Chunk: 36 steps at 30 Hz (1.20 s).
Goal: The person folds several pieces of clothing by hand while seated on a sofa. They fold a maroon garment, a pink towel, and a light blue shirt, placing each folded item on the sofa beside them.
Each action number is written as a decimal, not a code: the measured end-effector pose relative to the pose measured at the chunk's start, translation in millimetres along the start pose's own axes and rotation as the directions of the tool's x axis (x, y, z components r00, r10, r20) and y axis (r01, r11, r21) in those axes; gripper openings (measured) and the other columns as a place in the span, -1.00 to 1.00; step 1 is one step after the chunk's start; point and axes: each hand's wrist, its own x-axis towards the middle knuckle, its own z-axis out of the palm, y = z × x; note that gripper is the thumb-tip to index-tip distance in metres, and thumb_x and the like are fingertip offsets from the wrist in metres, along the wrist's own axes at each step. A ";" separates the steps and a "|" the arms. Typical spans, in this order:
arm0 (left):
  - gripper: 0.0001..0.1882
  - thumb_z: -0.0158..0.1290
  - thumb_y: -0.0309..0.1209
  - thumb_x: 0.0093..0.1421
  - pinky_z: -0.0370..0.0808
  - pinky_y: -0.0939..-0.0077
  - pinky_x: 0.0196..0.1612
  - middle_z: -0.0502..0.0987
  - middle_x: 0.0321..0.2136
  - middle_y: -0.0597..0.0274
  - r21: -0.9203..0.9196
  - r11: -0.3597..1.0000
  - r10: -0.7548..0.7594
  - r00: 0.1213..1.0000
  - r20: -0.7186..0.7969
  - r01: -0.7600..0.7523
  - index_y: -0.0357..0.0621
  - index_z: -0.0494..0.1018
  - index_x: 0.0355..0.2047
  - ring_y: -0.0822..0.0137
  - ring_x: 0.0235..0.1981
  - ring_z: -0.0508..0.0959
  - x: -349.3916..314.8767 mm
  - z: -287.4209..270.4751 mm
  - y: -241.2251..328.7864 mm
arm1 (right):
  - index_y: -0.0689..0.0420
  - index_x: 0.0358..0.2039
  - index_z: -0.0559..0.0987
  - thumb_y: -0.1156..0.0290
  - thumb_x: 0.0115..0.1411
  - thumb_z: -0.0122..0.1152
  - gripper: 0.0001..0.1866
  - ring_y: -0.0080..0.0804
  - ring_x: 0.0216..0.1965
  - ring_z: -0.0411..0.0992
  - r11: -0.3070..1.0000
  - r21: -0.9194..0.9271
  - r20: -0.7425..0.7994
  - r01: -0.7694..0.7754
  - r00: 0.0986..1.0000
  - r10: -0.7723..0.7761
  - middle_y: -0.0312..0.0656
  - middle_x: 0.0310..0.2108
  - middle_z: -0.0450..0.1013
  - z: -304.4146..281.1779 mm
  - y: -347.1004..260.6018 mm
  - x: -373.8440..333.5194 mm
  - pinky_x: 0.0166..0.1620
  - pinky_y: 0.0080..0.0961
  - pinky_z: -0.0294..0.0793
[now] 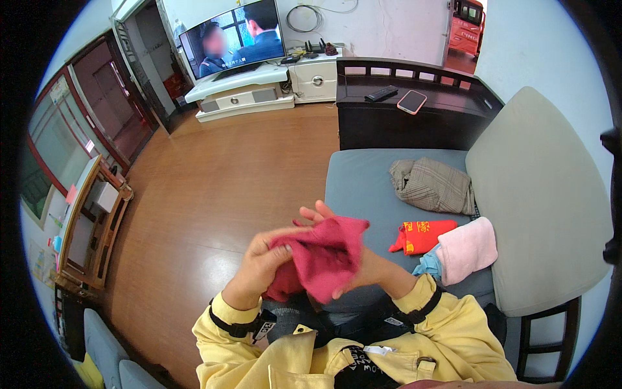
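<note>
A crimson piece of soft cloth (327, 256) is held up over my lap, bunched with a hollow opening toward me. What kind of garment it is, I cannot make out. My left hand (262, 259) grips its left side, the thumb lying over the edge. On the other side my right hand (372, 269) holds it from behind and below; the cloth hides most of that hand, and some fingertips stick out above the fabric. To the right on the sofa lie a folded red cloth with yellow print (424, 237), a folded pink towel (468, 249) and a light blue cloth (428, 264).
A brown plaid garment (433, 186) lies farther back on the blue sofa seat (359, 178), beside a beige back cushion (541, 207). A remote (381, 94) and a phone (412, 102) rest on the dark cabinet (402, 133). A wooden shelf (97, 220) stands left.
</note>
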 end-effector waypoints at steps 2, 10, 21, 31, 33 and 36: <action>-0.66 -0.09 -0.43 0.31 0.47 0.39 0.05 0.53 -0.07 0.02 -0.079 0.996 0.024 0.981 -0.194 -0.040 -0.36 0.40 0.02 0.25 -0.08 0.55 8.4 -9.3 -5.5 | 0.05 0.39 -0.33 0.10 -0.36 0.65 0.52 -0.25 0.42 -0.21 0.971 -0.239 -0.064 0.008 0.998 -0.024 -0.08 0.43 -0.31 3.8 -4.3 -8.8 0.36 -0.23 -0.05; -0.60 -0.07 -0.35 0.32 0.47 0.22 0.06 0.49 -0.01 -0.04 -0.332 0.923 0.019 0.884 -0.467 -0.195 -0.32 0.32 0.09 0.12 -0.03 0.53 17.9 -24.4 -17.3 | 0.11 0.38 -0.30 0.35 -0.10 0.51 0.27 -0.14 0.30 0.11 0.524 -0.846 -0.259 -0.097 0.935 -0.244 0.09 0.33 -0.05 25.4 12.9 -18.1 0.27 -0.26 0.16; -0.38 0.23 -0.31 0.11 0.41 0.35 0.10 0.48 -0.01 0.14 -0.205 0.977 -0.075 0.993 -0.093 0.055 -0.32 0.29 0.12 0.28 -0.04 0.51 -25.5 -6.9 -2.9 | 0.16 -0.20 0.51 0.63 0.14 0.21 -0.80 -0.60 -0.23 0.45 0.976 -0.207 -0.457 0.069 0.875 -0.159 -0.34 -0.28 0.52 -35.3 -20.1 12.4 -0.10 -0.64 0.44; -0.35 0.21 -0.55 0.03 0.35 0.37 0.13 0.47 -0.04 0.23 -0.167 0.934 -0.277 0.935 0.223 0.316 -0.27 0.26 0.15 0.35 0.00 0.44 -36.7 -6.0 -4.7 | 0.05 0.27 0.21 0.31 0.22 0.22 -0.36 -0.47 0.16 0.30 0.973 0.130 -0.291 -0.191 0.931 0.221 -0.17 0.22 0.26 -6.2 24.6 16.5 0.21 -0.35 0.30; -0.30 0.19 -0.57 0.00 0.33 0.36 0.16 0.46 0.01 0.18 -0.223 0.937 -0.240 0.959 0.149 0.269 -0.27 0.24 0.19 0.32 0.05 0.43 -39.8 -5.1 -5.0 | 0.06 0.29 0.17 0.30 0.21 0.24 -0.31 -0.45 0.19 0.27 0.831 0.434 -0.197 -0.349 0.863 0.465 -0.18 0.22 0.26 -6.8 30.3 8.3 0.21 -0.35 0.30; -0.25 0.15 -0.59 -0.03 0.29 0.34 0.21 0.43 0.07 0.12 -0.289 0.942 -0.172 0.985 0.020 0.170 -0.27 0.21 0.22 0.27 0.10 0.41 -41.4 -6.2 -6.5 | 0.14 0.27 0.20 0.24 0.16 0.29 -0.27 -0.37 0.19 0.27 0.872 0.325 -0.065 -0.365 0.912 0.406 -0.15 0.20 0.28 -4.4 29.4 -2.6 0.23 -0.30 0.25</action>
